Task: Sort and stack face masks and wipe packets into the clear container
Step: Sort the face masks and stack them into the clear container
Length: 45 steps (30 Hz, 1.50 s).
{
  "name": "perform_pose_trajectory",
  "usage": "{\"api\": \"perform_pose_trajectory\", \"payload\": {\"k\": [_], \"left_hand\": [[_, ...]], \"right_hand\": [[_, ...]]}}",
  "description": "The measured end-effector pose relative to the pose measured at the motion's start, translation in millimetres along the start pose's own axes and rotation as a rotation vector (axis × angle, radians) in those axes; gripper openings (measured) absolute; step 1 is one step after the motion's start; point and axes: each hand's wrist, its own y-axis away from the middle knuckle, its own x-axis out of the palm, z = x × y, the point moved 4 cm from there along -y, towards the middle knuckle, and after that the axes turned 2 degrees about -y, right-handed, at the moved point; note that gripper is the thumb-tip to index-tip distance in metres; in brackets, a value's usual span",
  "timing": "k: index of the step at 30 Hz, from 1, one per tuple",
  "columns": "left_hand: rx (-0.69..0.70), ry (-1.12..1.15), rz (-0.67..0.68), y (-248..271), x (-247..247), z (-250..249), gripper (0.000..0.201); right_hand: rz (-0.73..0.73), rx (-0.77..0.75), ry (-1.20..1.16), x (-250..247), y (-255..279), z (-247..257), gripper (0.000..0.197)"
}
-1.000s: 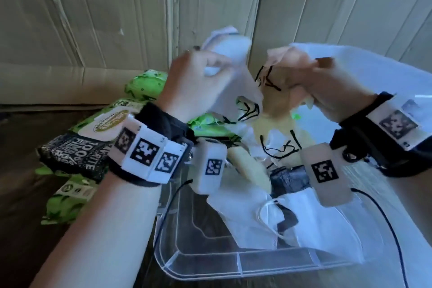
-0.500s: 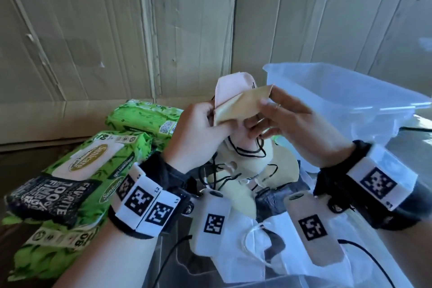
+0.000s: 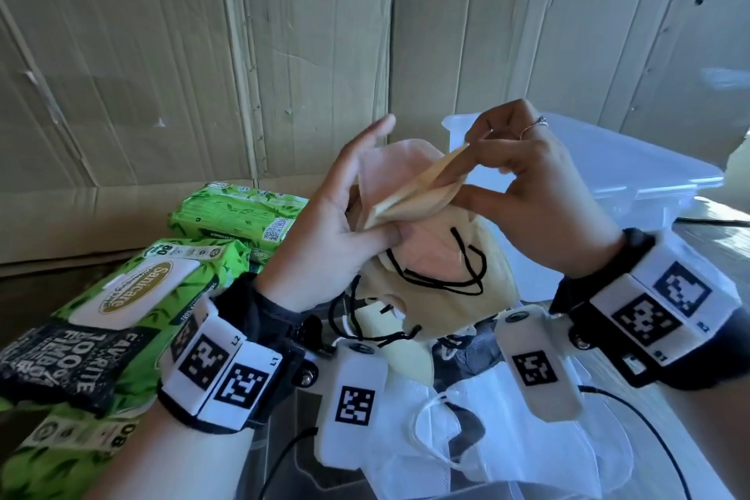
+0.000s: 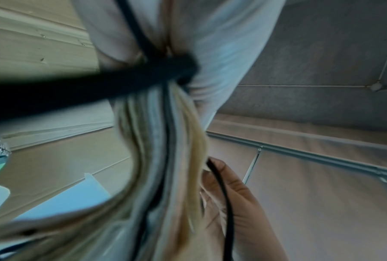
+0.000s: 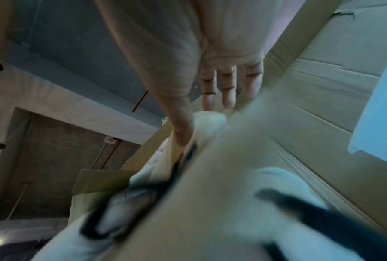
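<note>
Green wipe packets (image 3: 162, 296) only head-view.

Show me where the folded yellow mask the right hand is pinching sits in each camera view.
Head: yellow mask at centre, pinched by the right hand against the pink mask.
Left wrist: blurred yellow folds down the middle, likely it.
Right wrist: cannot tell; blurred pale fabric only.
Shared landmark: cardboard wall.

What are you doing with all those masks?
A person is sorting face masks. The left hand holds a bunch of pink and yellow masks with black ear loops, thumb pressed on them. The right hand pinches one yellow mask. Green wipe packets wait at the left; white masks lie below.
</note>
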Motion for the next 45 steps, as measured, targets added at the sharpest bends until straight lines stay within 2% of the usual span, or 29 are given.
{"api": "perform_pose_trajectory", "payload": {"k": [3, 5, 7, 11, 14, 16, 18, 20, 22, 24, 26, 29, 33, 34, 36, 38, 39, 40, 42, 44, 45], "left_hand": [[-0.034, -0.001, 0.005, 0.3, 2.0, 1.4, 0.048], [-0.115, 0.013, 0.019, 1.2, 4.3, 6.0, 0.025], [-0.166, 0.045, 0.047, 2.3, 6.3, 8.4, 0.015], [-0.188, 0.124, 0.057, 2.8, 7.2, 9.5, 0.019], [-0.228, 0.193, 0.04, 1.7, 3.8, 12.9, 0.023], [-0.219, 0.143, 0.015, 0.9, -1.9, 12.3, 0.025], [-0.199, -0.002, -0.016, -0.1, -8.6, 12.1, 0.026], [-0.195, -0.095, -0.083, -0.5, -13.7, 11.8, 0.026], [-0.207, -0.076, -0.11, 0.1, -15.4, 8.6, 0.022], [-0.202, -0.015, -0.017, 2.2, -11.5, 0.3, 0.016], [-0.205, 0.013, 0.043, 5.1, -6.5, -3.7, 0.011], [-0.235, -0.043, -0.022, 4.9, -4.6, 2.5, 0.023], [-0.289, -0.007, -0.118, 3.6, -7.3, 10.3, 0.021], [-0.281, 0.008, -0.142, 3.7, -8.2, 9.4, 0.021], [-0.251, 0.015, -0.149, 3.0, -9.5, 6.3, 0.018], [-0.228, -0.014, -0.128, 3.1, -11.2, 2.9, 0.028], [-0.227, -0.023, -0.115, 3.2, -11.9, 2.8, 0.033], [-0.23, -0.015, -0.095, 3.6, -11.9, 2.8, 0.039], [-0.231, 0.011, -0.03, 3.9, -9.2, 4.3, 0.049], [-0.227, 0.022, 0.05, 4.4, -3.1, 3.2, 0.041], [-0.23, 0.026, 0.091, 5.3, 0.5, 3.1, 0.04]], "right_hand": [[-0.02, 0.081, -0.059, -6.3, -1.2, -2.7, 0.024], [-0.027, 0.152, -0.123, -6.8, -0.4, -7.7, 0.018], [0.003, 0.246, -0.252, -3.6, 2.2, -14.2, 0.012], [0.005, 0.338, -0.487, 0.5, 6.7, -23.3, 0.02], [-0.093, 0.354, -0.502, -6.2, 5.7, -33.1, 0.009], [-0.174, 0.359, -0.471, -15.9, 3.6, -36.8, 0.004], [-0.19, 0.357, -0.444, -25.4, 1.9, -38.3, 0.013], [-0.109, 0.341, -0.461, -28.0, 1.7, -33.8, 0.014], [0.053, 0.349, -0.471, -21.8, 2.8, -25.2, 0.008], [0.164, 0.378, -0.45, -11.5, 5.5, -18.9, 0.016], [0.181, 0.382, -0.412, -0.9, 6.7, -14.1, 0.019], [0.133, 0.411, -0.396, 10.3, 7.3, -9.7, 0.014], [0.221, 0.45, -0.389, 19.3, 16.3, -17.3, 0.028], [0.206, 0.456, -0.401, 18.5, 17.7, -19.8, 0.024], [0.06, 0.444, -0.514, 11.8, 16.8, -21.8, 0.012], [-0.112, 0.36, -0.671, 0.7, 11.2, -21.8, 0.009], [-0.133, 0.306, -0.724, -4.4, 7.8, -19.4, 0.01], [-0.091, 0.258, -0.744, -7.7, 5.0, -16.0, 0.011], [0.151, 0.198, -0.669, -8.1, 2.7, -5.4, 0.021], [0.397, 0.154, -0.534, -4.0, 4.7, 1.5, 0.047], [0.47, 0.154, -0.489, -1.4, 5.4, 3.1, 0.059]]}}
